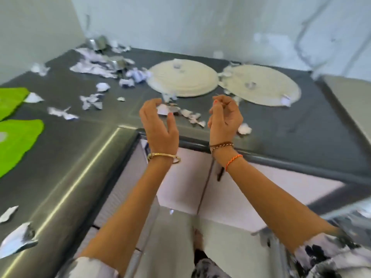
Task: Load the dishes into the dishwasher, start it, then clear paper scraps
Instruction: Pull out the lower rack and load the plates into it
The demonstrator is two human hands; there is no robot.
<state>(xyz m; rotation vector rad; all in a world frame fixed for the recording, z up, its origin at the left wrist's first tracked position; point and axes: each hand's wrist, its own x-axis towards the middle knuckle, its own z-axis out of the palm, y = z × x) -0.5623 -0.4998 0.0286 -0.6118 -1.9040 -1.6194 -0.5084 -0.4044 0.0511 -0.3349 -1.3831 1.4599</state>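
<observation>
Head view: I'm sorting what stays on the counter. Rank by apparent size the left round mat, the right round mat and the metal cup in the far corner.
1-2. Left round mat and right round mat: look alike, no ranking.
3. Metal cup: far smaller, though farther from the camera.

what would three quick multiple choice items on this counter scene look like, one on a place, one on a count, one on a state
1. Where do the two green cloths lie?
A. on the left part of the counter
B. on the round mats
C. on the floor

2. How many round woven placemats are on the dark counter?
A. one
B. two
C. four

3. What are the two hands doing?
A. each grips a plate
B. they press flat on the counter
C. both are raised above the counter edge, fingers loosely curled, holding nothing clearly visible

Answers:
1 A: both cloths sit at the left edge of the view on the counter.
2 B: the left placemat and the right placemat lie side by side among paper scraps.
3 C: the left hand and right hand hover over scraps, no dish in either.
</observation>
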